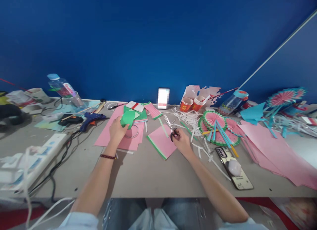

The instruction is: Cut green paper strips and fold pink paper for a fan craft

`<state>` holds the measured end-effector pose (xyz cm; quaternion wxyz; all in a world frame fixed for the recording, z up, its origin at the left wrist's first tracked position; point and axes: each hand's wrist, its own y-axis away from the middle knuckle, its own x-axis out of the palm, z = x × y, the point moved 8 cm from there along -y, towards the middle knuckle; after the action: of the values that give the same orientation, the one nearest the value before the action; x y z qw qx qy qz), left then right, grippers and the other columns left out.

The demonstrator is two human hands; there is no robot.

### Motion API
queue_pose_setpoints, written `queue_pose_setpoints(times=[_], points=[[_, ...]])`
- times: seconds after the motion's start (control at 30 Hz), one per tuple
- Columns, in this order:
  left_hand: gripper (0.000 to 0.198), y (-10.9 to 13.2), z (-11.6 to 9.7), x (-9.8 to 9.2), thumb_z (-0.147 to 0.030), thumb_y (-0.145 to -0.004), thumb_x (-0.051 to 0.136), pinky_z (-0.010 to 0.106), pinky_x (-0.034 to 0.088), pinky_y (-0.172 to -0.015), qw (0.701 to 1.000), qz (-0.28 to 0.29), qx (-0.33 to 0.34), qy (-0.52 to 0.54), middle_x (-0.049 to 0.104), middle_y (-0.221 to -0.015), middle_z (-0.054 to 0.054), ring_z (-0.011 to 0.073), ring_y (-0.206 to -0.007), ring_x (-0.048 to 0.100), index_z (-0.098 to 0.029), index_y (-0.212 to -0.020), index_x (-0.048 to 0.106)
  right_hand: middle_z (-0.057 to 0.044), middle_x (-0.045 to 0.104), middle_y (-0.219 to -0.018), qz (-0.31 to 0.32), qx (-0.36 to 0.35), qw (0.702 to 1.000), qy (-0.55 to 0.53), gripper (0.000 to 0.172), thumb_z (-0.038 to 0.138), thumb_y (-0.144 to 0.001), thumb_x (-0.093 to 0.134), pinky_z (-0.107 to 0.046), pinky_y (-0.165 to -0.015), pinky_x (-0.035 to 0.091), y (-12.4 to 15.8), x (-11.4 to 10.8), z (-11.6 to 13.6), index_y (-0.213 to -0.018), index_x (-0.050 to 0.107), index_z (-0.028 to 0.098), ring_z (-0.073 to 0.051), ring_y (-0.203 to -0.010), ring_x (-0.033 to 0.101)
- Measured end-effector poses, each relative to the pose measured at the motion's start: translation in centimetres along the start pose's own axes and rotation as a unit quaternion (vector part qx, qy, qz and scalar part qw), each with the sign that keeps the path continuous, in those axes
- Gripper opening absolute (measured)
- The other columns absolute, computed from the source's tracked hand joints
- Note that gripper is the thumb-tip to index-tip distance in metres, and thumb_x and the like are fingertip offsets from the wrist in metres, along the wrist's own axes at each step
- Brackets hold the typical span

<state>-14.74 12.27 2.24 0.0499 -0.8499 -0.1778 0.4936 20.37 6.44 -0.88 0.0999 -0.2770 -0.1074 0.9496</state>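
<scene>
My left hand (118, 129) grips a piece of green paper (128, 117) above a stack of pink sheets (106, 136). In my right hand (182, 141) are black-handled scissors (169, 122), their blades pointing away from me and slightly apart. Beneath the scissors lies a pink square of paper (162, 144) with a green and white strip along its lower left edge. A narrow pale green strip (163, 127) rests across its top. Farther back sits a pleated pink piece (153, 110) edged in green. Part of a grey ring (133, 131) shows beside my left hand.
White paper scraps (187, 117), watermelon-patterned paper fans (215, 124), a phone (234, 170) and pink sheets (279, 150) lie to the right. Red cups (186, 104) stand behind. At left are a blue glue gun (91, 119), a power strip (42, 157), cables and a tilted bottle (65, 89).
</scene>
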Motion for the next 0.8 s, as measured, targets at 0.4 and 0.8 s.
queue_pose_setpoints(times=[0.4,0.8], points=[[0.055,2.7,-6.3,0.3,-0.042,-0.069,0.07,0.038,0.055,-0.075,0.89,0.202,0.064,0.405,0.065,-0.114,0.008,0.0254,-0.09,0.064,-0.021,-0.119,0.062,0.002,0.058,-0.065,0.049,0.082,0.971,-0.219,0.034,0.042,-0.061,0.07,-0.023,-0.047,0.04,0.1,1.4,0.6,-0.079,0.051,0.022,-0.011,-0.052,0.049],[0.031,8.7,-11.8,6.6,-0.039,-0.076,0.063,0.041,0.048,-0.092,0.84,0.361,0.141,0.379,0.069,-0.11,0.007,0.0278,-0.103,0.063,-0.022,-0.101,0.072,0.0,0.063,-0.08,0.109,0.161,0.897,-0.398,0.049,0.048,-0.057,0.077,-0.024,-0.045,0.043,1.0,1.8,1.6,-0.088,0.048,0.023,-0.013,-0.055,0.059]])
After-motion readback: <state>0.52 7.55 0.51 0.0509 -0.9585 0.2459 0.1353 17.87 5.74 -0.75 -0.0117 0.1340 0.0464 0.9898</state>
